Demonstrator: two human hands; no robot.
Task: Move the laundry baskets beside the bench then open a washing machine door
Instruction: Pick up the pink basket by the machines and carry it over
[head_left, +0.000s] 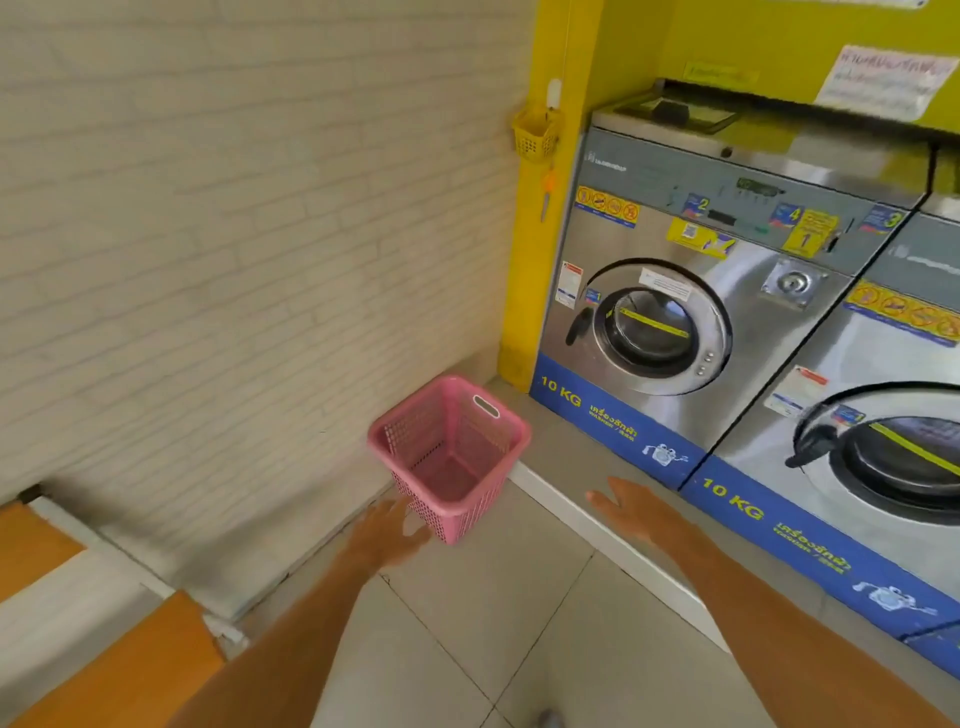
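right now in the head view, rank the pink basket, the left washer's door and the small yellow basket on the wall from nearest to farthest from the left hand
1. Pink basket, just beyond the left hand, on the floor.
2. Washer door, farther right, on the left machine.
3. Small yellow basket, high on the yellow pillar.

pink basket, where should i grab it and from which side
Probably the top rim of the pink basket, from above on the near side, where the left hand already reaches. It stands upright and empty, so the rim is exposed; the handle slot sits on the far wall, a longer reach.
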